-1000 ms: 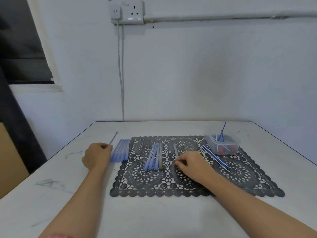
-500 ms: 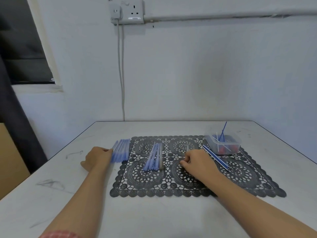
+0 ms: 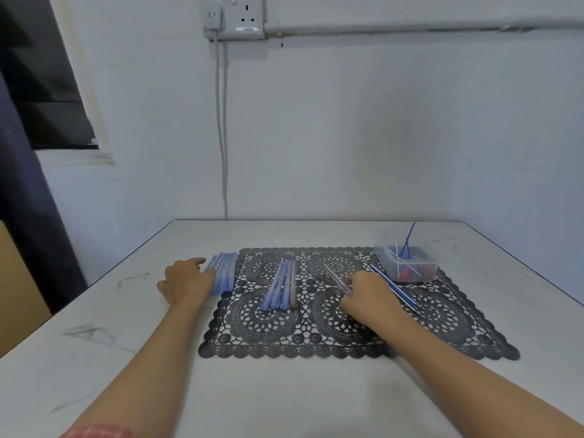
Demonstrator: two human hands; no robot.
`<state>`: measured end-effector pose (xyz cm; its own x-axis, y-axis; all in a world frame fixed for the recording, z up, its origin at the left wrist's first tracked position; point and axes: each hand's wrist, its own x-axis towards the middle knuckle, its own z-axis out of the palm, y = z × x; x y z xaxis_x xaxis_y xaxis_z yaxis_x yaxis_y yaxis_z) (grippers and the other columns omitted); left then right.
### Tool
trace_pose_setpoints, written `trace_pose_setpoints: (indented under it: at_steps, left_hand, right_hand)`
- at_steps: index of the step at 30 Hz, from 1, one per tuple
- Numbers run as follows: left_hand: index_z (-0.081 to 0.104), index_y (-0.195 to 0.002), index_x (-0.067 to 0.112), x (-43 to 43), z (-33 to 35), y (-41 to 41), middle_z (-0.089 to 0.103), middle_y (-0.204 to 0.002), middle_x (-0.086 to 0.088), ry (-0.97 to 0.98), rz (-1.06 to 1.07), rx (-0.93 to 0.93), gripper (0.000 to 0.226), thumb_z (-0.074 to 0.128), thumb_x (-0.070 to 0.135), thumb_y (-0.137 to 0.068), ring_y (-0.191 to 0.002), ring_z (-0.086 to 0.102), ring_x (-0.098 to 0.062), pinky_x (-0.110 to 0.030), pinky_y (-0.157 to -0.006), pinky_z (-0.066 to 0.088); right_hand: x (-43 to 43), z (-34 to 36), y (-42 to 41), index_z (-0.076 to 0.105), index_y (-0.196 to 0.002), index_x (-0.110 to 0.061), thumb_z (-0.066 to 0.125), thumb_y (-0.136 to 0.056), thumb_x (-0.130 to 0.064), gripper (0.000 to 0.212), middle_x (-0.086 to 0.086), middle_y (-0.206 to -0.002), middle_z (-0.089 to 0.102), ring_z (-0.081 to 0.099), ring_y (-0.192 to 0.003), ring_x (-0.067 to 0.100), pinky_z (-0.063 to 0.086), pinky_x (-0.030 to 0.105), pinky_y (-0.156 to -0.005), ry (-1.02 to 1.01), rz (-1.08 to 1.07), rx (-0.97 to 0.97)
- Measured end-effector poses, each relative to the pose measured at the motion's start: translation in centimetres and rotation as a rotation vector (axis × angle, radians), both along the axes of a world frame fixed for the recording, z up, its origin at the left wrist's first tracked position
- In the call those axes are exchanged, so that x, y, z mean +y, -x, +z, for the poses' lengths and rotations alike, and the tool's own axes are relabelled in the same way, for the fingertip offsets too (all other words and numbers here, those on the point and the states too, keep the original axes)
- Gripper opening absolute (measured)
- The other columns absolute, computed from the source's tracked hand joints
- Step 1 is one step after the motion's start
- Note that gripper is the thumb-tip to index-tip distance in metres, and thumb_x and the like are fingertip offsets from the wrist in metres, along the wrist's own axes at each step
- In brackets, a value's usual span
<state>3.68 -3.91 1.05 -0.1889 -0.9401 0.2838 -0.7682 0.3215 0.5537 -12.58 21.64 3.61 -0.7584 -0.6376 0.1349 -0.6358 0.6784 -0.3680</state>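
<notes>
Both forearms are stretched forward over the table [image 3: 284, 399]. On the lace mat [image 3: 316, 347], a clear barrel [image 3: 334, 275] is pinched in the curled fingers of the right hand [image 3: 368, 295] and is angled away to the left. The left hand [image 3: 186, 281] is laid against a row of blue pens [image 3: 226, 273] just off the mat's left edge. Its fingers seem fairly straight, though blur hides detail. A second bundle [image 3: 281, 287] lies between the hands. The work is judged well advanced: loose refills [image 3: 395, 289] and parts in the tub [image 3: 407, 263] are left.
</notes>
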Motion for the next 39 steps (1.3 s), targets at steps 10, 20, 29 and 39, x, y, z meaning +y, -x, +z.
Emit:
trace_pose_setpoints:
  at_steps: [10, 20, 29, 39]
  left_hand:
    - [0.07, -0.093, 0.032, 11.3, 3.2, 2.5, 0.065, -0.089, 0.014, -0.138, -0.744, 0.464, 0.009, 0.064, 0.032, -0.085, -0.086, 0.058, -0.001, -0.018, -0.076, 0.044]
    - [0.073, -0.079, 0.018, 12.8, 3.5, 2.7, 0.07, -0.078, 0.003, -0.29, -0.841, 0.703, 0.026, 0.069, 0.043, -0.071, -0.081, 0.065, -0.014, -0.037, -0.085, 0.052]
    - [0.061, -0.105, 0.025, 12.7, 2.5, 2.6, 0.061, -0.074, 0.006, 0.173, -0.931, 0.381, 0.018, 0.045, 0.028, -0.097, -0.066, 0.057, -0.01, -0.025, -0.061, 0.046]
    - [0.07, -0.096, 0.022, 12.0, 2.0, 2.9, 0.058, -0.068, 0.014, 0.346, -0.983, 0.208, 0.023, 0.058, 0.037, -0.085, -0.057, 0.053, -0.003, -0.02, -0.054, 0.045]
  right_hand:
    - [0.3, 1.2, -1.2, 0.065, -0.101, -0.02, 0.061, -0.083, -0.018, 0.019, -0.01, -0.074, 0.056, 0.046, -0.059, 0.0, 0.035, 0.011, -0.051, 0.404, 0.264, -0.011]
    - [-0.2, 0.1, -1.9, 0.067, -0.105, -0.023, 0.062, -0.085, -0.03, 0.021, -0.009, -0.078, 0.06, 0.044, -0.063, -0.005, 0.037, 0.011, -0.062, 0.454, 0.541, 0.151]
    - [0.1, 0.3, -0.9, 0.046, -0.125, -0.029, 0.054, -0.089, -0.034, 0.037, -0.013, -0.082, 0.054, 0.051, -0.059, 0.01, 0.045, 0.024, -0.057, 0.688, 0.424, 0.198]
    - [0.3, 0.1, 0.7, 0.065, -0.106, -0.019, 0.046, -0.089, -0.036, 0.031, -0.007, -0.095, 0.063, 0.059, -0.073, 0.003, 0.048, 0.014, -0.056, 0.534, 0.547, 0.473]
